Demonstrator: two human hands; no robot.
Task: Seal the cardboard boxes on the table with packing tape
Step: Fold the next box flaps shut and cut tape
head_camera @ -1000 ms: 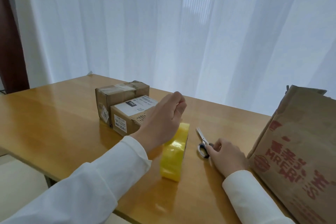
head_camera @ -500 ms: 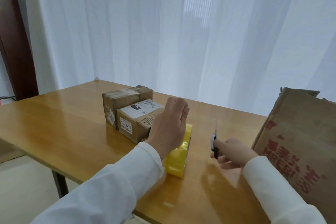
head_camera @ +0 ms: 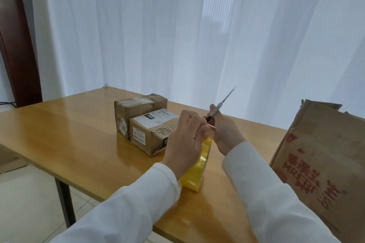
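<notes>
- The roll of yellow packing tape [head_camera: 197,165] stands on edge on the bench [head_camera: 65,132], directly below both hands. Its flat faces point left and right of the person.
- The left hand [head_camera: 185,140] is just above the roll, fingers curled in a pinch at its upper edge. Judgement: it pinches the free tape end, but the end itself is too small to confirm.
- The right hand [head_camera: 225,130] grips a pair of scissors [head_camera: 219,107] by the handles. The blades are blurred and point up and away from the roll, toward the curtain [head_camera: 197,25]; whether they are apart cannot be told.
- Key relation: the scissor handles meet the left fingertips just above the roll. The tape runs down from the pinch, so the cut line lies between the two hands.
- Two cardboard boxes [head_camera: 146,124] sit touching each other, just beyond and left of the roll. The left hand is the nearer to them. The nearer box carries a white label; the farther one bears old tape strips.
- A brown paper bag [head_camera: 320,159] with red print stands right of the roll, beside the right sleeve. It lies clear of the path from roll to boxes.
- Judgement: nothing stands between roll and boxes; neither box shows fresh yellow tape.
</notes>
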